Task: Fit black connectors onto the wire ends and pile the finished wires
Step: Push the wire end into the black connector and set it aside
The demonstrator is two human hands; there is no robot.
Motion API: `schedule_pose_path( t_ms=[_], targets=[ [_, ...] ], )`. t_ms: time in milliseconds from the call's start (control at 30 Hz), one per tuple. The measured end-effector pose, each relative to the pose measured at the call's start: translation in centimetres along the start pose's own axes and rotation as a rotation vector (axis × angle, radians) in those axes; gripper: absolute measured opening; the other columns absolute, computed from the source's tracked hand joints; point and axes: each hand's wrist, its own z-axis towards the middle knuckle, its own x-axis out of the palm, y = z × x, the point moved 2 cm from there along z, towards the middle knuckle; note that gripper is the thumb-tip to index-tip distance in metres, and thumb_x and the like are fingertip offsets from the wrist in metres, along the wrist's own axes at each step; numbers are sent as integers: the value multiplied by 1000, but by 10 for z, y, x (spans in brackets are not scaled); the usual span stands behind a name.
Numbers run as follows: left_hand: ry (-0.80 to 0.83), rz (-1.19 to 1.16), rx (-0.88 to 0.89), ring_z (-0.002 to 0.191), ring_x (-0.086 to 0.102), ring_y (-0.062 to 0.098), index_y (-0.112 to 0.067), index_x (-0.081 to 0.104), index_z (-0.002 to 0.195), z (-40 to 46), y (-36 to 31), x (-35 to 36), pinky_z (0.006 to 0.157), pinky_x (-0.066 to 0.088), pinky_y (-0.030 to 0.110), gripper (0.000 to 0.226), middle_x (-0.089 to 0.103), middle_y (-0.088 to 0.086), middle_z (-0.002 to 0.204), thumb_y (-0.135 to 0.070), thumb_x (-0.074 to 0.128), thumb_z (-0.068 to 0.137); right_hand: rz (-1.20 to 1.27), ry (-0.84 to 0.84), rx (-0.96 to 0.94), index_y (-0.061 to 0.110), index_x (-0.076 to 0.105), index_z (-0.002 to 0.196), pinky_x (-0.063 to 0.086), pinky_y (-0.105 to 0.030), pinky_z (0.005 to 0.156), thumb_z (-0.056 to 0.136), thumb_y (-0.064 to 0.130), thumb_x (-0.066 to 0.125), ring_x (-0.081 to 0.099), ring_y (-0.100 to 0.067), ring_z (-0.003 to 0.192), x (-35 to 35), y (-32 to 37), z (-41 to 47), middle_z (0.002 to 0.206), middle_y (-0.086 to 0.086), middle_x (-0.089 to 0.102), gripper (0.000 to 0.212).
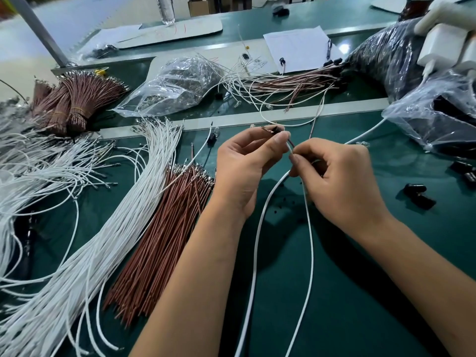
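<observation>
Your left hand [247, 161] pinches a small black connector [276, 130] between thumb and fingertips, raised above the green table [360, 292] near its middle. Just beside it, your right hand [342, 176] curls its thumb and forefinger around the ends of a white wire [257, 240] and a thin brown wire [291, 143], close to the connector. Whether the wire ends are already seated in the connector cannot be told. The white wire hangs down from your right fingers in a long loop toward the near edge of the table. Both forearms reach in from the near edge, the hands almost touching.

To the left of your left forearm lies a fan of loose brown wires [164, 238], and just beside it a broader sweep of white wires [103, 228], all with metal tips pointing away from you. Farther left and back, tied bundles of brown wires [74, 99] rest on the table.

Beyond your hands, a clear plastic bag [177, 83] holds small metallic parts too fine to identify. To its right sits a loose pile of finished wires [283, 83], brown and white, with black connectors at their far ends. At the far right, a dark plastic bag [386, 55] bulges with black contents, and a clear bag [443, 117] nearer to you holds more dark pieces. A few loose black connectors [417, 193] lie on the table right of your right hand
</observation>
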Motion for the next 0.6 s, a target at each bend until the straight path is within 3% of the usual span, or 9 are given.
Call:
schedule_pose_path(
  t_ms=[133,300,433,600],
  targets=[
    [18,-194,-118,75,69,13,0,72,99,2,1,-1,74,58,18,20,75,9,91,-9,71,80,-33,-56,-48,11,73,86,50,-32,62,97,12,70,62,-14,57,0,3,-1,67,4,70,11],
    [40,-283,-141,76,69,13,1,72,98,3,2,0,77,58,18,24,75,10,92,-10,69,77,-65,-89,-57,12,74,86,45,-19,61,97,14,70,59,-4,57,-2,5,-1,66,8,68,13],
    [39,-267,-119,75,69,13,0,72,99,3,3,0,75,58,18,24,75,9,92,-9,70,77,-77,-58,-54,11,74,87,50,-33,62,99,13,68,59,-8,58,-1,3,0,67,7,67,14],
    [45,-241,-71,75,68,12,1,71,101,3,4,1,75,57,18,26,75,8,91,-8,70,76,-85,-25,-46,11,72,88,52,-39,64,100,12,66,62,-13,60,-1,3,0,68,7,67,13]
  ],
)
